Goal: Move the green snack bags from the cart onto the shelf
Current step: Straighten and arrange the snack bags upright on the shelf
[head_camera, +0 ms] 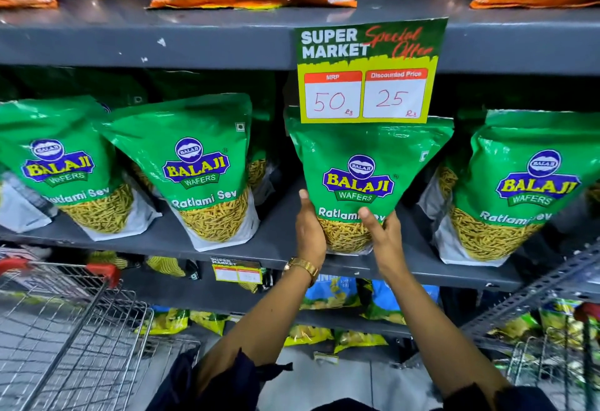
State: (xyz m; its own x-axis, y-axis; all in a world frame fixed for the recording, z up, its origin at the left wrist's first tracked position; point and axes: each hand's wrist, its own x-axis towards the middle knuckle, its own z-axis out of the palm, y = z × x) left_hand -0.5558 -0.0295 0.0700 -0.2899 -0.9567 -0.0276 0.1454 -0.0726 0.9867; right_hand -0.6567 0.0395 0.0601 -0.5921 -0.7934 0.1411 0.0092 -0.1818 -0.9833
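Right under the price tag [368, 73], both hands, left [310, 229] and right [384, 235], have their fingers [367, 216] wrapped round a green bag [360, 164] on the shelf [279, 235].

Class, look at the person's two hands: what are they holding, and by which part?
Both the left hand and the right hand grip one green snack bag by its lower end, one on each side.

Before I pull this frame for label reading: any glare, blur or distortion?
Head view: glare streaks the tops of the green bags; shelf edges bow from the wide-angle lens; the cart and lower packets are soft; the price sign and bag logos read sharply.
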